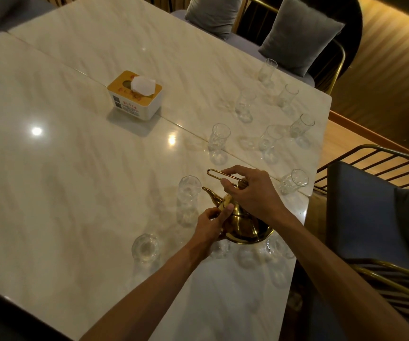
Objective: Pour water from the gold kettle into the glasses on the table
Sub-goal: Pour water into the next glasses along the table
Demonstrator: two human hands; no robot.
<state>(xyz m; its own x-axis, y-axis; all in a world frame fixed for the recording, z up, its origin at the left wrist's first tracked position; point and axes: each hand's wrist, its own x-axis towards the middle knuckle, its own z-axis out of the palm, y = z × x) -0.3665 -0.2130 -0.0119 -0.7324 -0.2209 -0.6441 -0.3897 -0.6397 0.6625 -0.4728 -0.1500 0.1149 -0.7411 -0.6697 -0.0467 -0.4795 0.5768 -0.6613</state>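
The gold kettle (244,228) is above the near right part of the marble table (75,180), tilted with its spout over a tall clear glass (189,190). My right hand (250,193) grips the kettle's thin wire handle from above. My left hand (212,223) presses its thumb and fingers against the lid and the kettle's left side. Another glass (146,247) stands nearer me on the left. Several more clear glasses, such as one at the far side (219,139), are spread over the right half. Whether water flows is not visible.
A white and yellow tissue box (134,97) sits mid-table. Two glasses (278,247) stand partly hidden under the kettle and my right arm. Dark padded chairs with gold metal frames (371,217) stand along the right edge; grey cushions (299,35) lie beyond the far edge.
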